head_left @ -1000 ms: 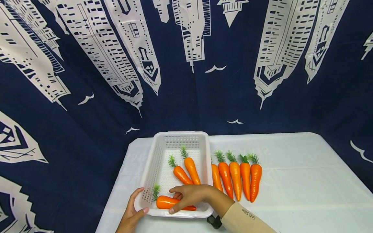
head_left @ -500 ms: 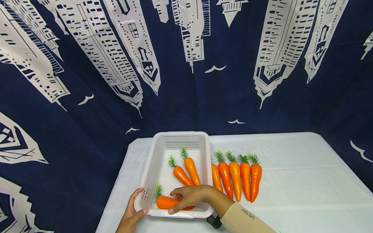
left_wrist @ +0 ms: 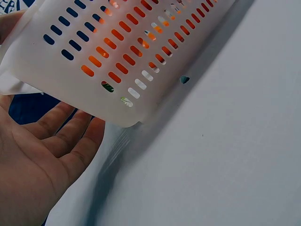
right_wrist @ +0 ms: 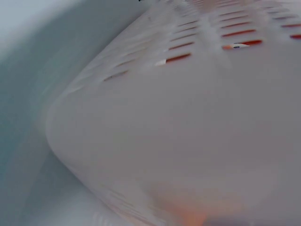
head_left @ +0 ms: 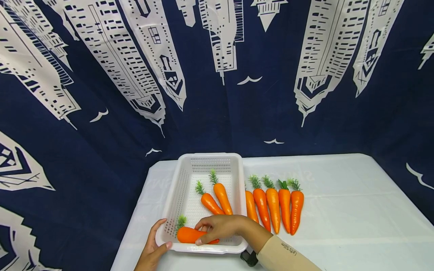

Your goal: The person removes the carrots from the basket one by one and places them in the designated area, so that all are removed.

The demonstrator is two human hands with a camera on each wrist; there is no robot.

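Wrangling a sideways carrot [head_left: 187, 235] in a white basket [head_left: 190, 248]

So the right hand [head_left: 222, 227] has thumb and fingers pinching the carrot along its narrower half, and the left hand [head_left: 151, 250] grips the basket's near left corner. Decent setup imo. I'd brace that corner lightly so nothing skids, and shift the carrot gently so the leaves don't snag on the wall. It's lying inside by the near wall, fat end left, tip right. Looks smooth and bright orange, with a feathery green top.
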